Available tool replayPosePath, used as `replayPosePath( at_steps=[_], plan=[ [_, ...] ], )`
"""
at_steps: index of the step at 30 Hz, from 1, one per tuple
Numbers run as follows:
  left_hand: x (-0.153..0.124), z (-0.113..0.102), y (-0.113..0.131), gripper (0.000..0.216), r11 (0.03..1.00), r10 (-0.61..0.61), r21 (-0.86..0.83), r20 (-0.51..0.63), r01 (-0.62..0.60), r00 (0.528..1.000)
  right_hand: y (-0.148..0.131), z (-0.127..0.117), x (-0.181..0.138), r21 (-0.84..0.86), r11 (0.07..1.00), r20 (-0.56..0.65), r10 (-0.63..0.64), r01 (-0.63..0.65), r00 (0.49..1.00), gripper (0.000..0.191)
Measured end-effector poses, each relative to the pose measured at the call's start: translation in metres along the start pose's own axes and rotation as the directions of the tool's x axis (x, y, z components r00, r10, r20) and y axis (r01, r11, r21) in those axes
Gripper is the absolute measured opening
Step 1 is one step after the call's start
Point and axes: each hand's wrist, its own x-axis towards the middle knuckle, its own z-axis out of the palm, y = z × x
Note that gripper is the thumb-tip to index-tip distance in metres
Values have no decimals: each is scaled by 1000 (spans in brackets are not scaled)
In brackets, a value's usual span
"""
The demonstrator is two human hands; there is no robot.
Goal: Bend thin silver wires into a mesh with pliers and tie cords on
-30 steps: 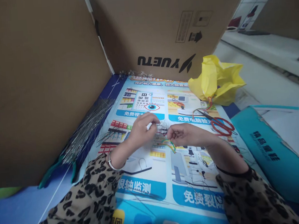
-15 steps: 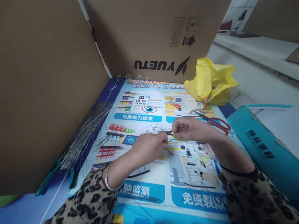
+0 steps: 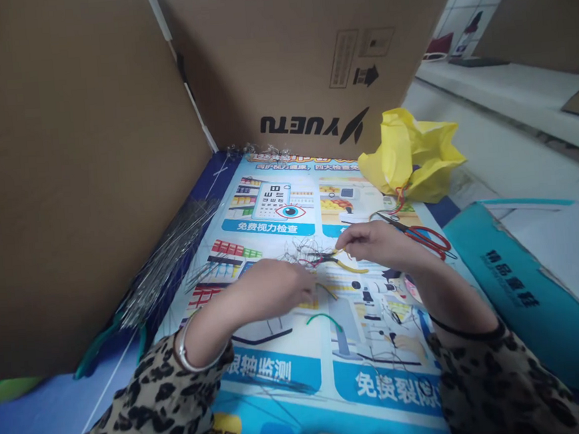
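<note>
My left hand [image 3: 277,286] hovers over the poster, its blurred fingers loosely bent and slightly apart, with nothing visible in them. Just right of it lie a short yellowish strand [image 3: 327,291] and, lower, a curved green wire [image 3: 323,317]. My right hand [image 3: 378,242] pinches at the small pliers [image 3: 352,266], its fingertips on what looks like their upper yellow handle. The other yellow handle shows below, and the dark jaws point left into a tangle of thin wire [image 3: 299,249]. Red-handled scissors [image 3: 424,238] lie just behind my right wrist.
A bundle of thin metal wires [image 3: 165,260] and green-handled pliers [image 3: 99,342] lie along the left cardboard panel [image 3: 64,161]. Another panel [image 3: 297,62] stands behind. A yellow bag [image 3: 410,157] and a teal box [image 3: 520,286] are at right; wire pieces [image 3: 392,316] lie on the poster.
My left hand has drawn back left and down, away from my right hand. The yellow-handled pliers show more fully, and the green wire now lies lower on the poster.
</note>
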Motion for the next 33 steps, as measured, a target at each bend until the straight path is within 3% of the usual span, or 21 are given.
replayPosePath(
  at_steps=[4,10,19,23,29,33],
  plan=[
    [1,-5,-17,26,964,-237,99,-106,248,966,3,2,2,73,997,-1,0,0,1000,21],
    [6,6,-31,29,930,-356,53,-110,364,928,0,0,1,75,997,-16,24,-23,1000,22],
    [12,9,-42,27,926,-314,-244,-72,289,947,-3,10,3,66,997,-23,-39,40,999,19],
    [13,8,-42,28,914,-308,-293,-52,281,950,-11,21,2,74,995,-36,-65,68,997,14],
    [15,11,-40,27,910,-311,-312,-80,272,947,-17,42,4,-231,924,-52,-323,303,945,13],
    [16,13,-39,27,915,-317,-289,-84,281,945,-13,52,7,-399,868,-12,-328,296,945,19]
  ],
)
